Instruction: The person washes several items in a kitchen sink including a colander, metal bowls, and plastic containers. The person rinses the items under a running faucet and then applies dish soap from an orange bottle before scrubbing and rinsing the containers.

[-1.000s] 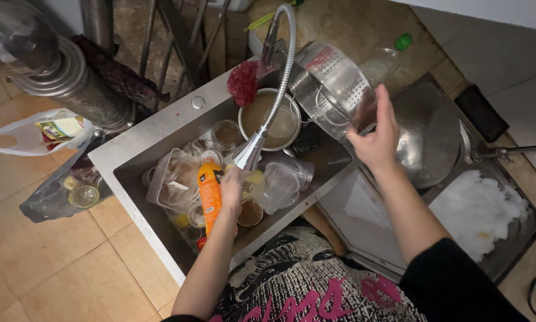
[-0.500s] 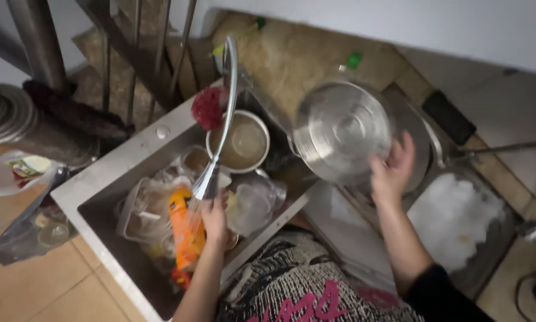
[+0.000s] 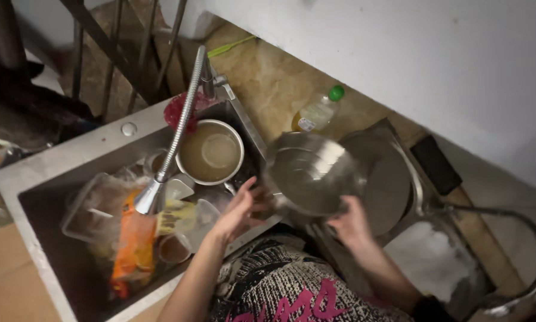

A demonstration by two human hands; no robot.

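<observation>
The steel sink (image 3: 71,164) serves as the landmark, and it is crowded: at its left end lie a clear plastic tub (image 3: 92,206) and an orange packet (image 3: 133,247), with a small brown cup (image 3: 173,249) just beside the packet. Over the middle of the sink hangs the flexible metal tap hose (image 3: 181,119), its nozzle ending above the tubs, and behind it at the sink's far rim sits a red scrubber (image 3: 178,110). Toward the sink's right end stands a round pot of murky water (image 3: 211,152). At the sink's right front corner the left hand (image 3: 239,210) is spread, fingers open and loosely curled toward the near edge of a shiny steel bowl (image 3: 312,173); whether its fingertips actually touch the rim I cannot tell. The bowl is held tilted in the air just past the sink's right wall, over the edge of the worktop (image 3: 268,77). The right hand (image 3: 351,223) holds the bowl from below on its near right side, its grip closed on the rim. Further right of the sink, behind the bowl, a round dark pan (image 3: 384,179) lies on the drainer, and near the wall a plastic bottle with a green cap (image 3: 318,110) stands on the worktop.
</observation>
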